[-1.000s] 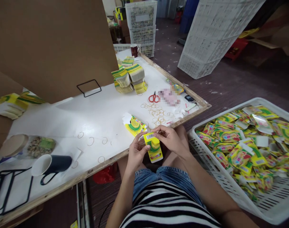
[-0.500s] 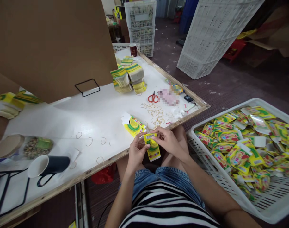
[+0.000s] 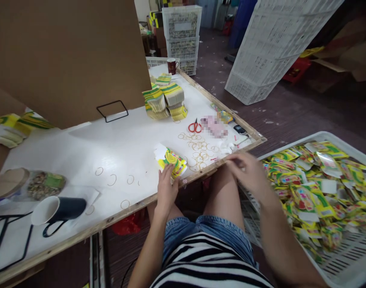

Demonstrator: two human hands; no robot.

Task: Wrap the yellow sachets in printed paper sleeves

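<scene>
My left hand rests at the near edge of the white table, its fingers pressed on a small pile of yellow-green packets. My right hand is in the air between the table and the white crate, blurred by motion, fingers loosely spread and nothing seen in them. The crate at my right is full of loose yellow-green packets. Rubber bands lie scattered on the table just beyond the small pile.
Red scissors and bundled packet stacks sit farther back. A tipped dark mug and a jar lie at the left. A cardboard sheet stands behind. White crates stand on the floor.
The packet held in both hands has been laid on the small pile by my left hand. My right hand let go and swung right toward the crate.
</scene>
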